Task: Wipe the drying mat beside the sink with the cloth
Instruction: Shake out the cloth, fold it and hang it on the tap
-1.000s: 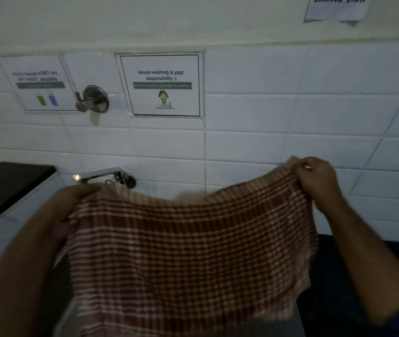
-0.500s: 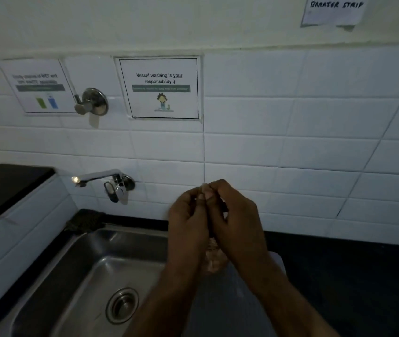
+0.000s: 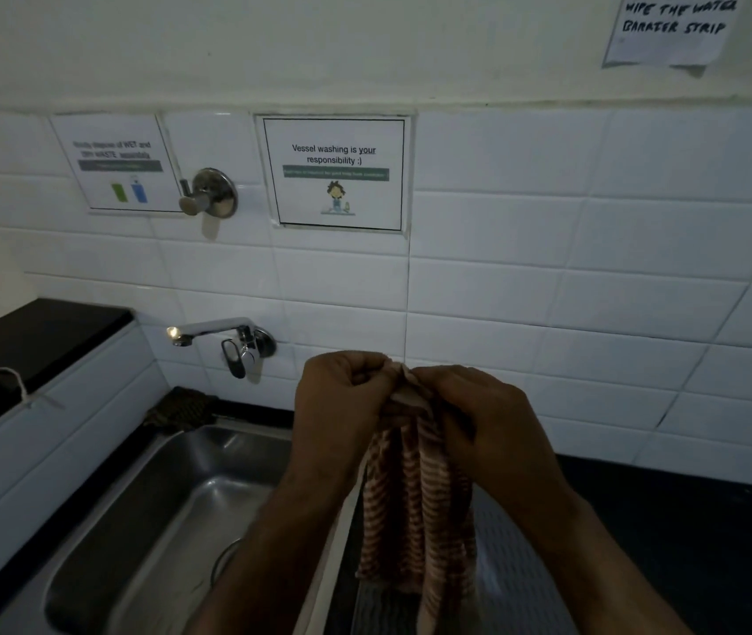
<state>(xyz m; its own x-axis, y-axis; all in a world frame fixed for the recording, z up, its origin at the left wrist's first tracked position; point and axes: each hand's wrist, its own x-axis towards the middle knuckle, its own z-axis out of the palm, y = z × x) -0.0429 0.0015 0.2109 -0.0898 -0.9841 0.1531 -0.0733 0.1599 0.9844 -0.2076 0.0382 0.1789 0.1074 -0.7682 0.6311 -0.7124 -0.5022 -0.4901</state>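
Hands: left point(image 3: 342, 407) and right point(image 3: 486, 421) together, both pinching cloth point(image 3: 415, 511)
Cloth: hangs bunched below them
Mat point(image 3: 516, 566): under cloth

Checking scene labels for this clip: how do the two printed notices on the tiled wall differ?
The left notice is blurred and tilted, shows green and blue bin pictures, and its corner sits behind the wall valve. The centre notice reads clearly "Vessel washing is your responsibility :)", has a thin black border and one cartoon figure, and nothing covers it. Both are white sheets with a dark green band, stuck on the tiles.
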